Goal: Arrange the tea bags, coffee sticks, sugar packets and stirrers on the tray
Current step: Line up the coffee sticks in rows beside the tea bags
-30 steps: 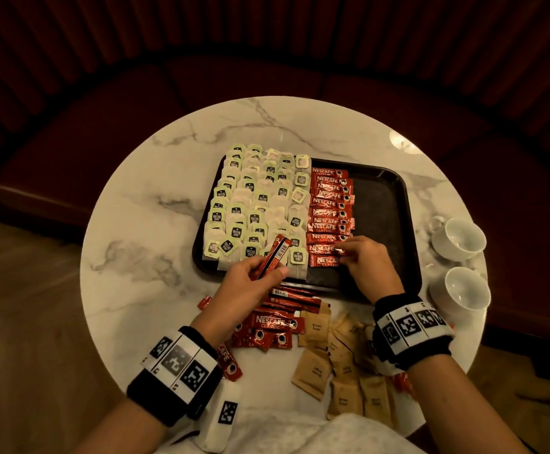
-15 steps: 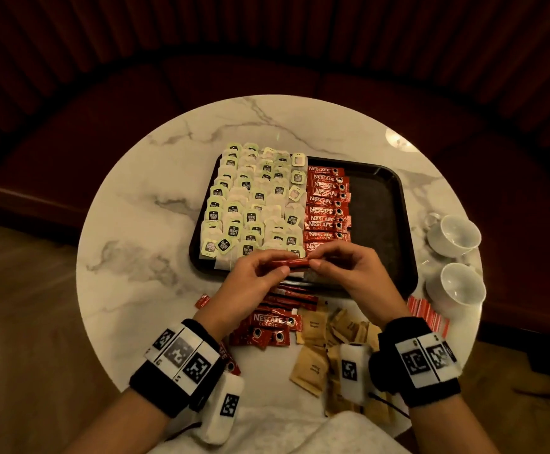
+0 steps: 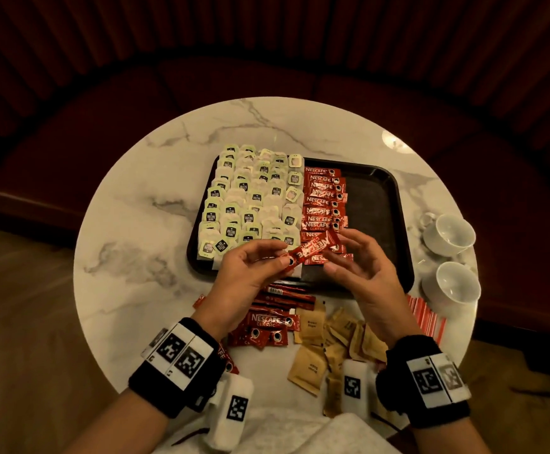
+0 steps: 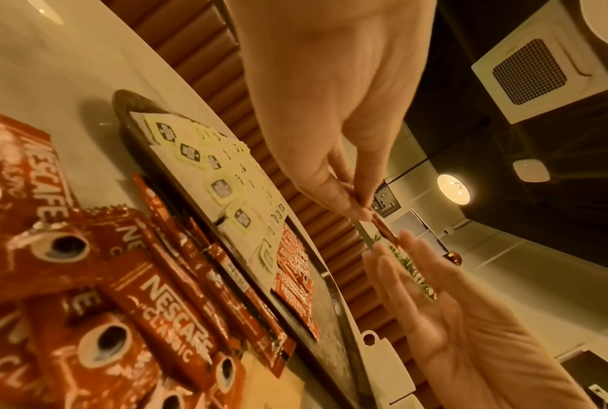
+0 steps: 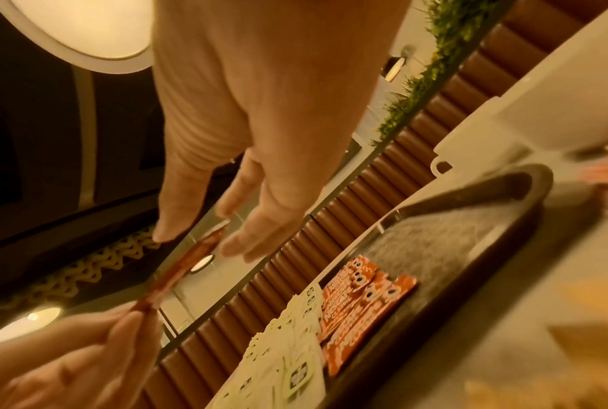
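Observation:
My left hand (image 3: pixel 281 258) pinches one end of a red coffee stick (image 3: pixel 311 250) and holds it slanted above the near edge of the black tray (image 3: pixel 381 224). My right hand (image 3: pixel 340 252) is beside the stick's other end, fingers straight and spread. The left wrist view shows the left hand (image 4: pixel 356 206) pinching the coffee stick (image 4: pixel 384 231). In the right wrist view the coffee stick (image 5: pixel 190 260) ends between the right hand's (image 5: pixel 207 232) thumb and fingers. Tea bags (image 3: pixel 250 204) fill the tray's left half. A column of coffee sticks (image 3: pixel 324 204) lies beside them.
Loose coffee sticks (image 3: pixel 272 321) and brown sugar packets (image 3: pixel 327 348) lie on the round marble table (image 3: pixel 142 257) below the tray. Red-striped stirrers (image 3: pixel 426 319) lie at the right, near two white cups (image 3: pixel 449 235). The tray's right part shows bare surface.
The right hand left the tray's coffee column, met the left hand at the stick, then spread its fingers. The stick turned label-up and tilted.

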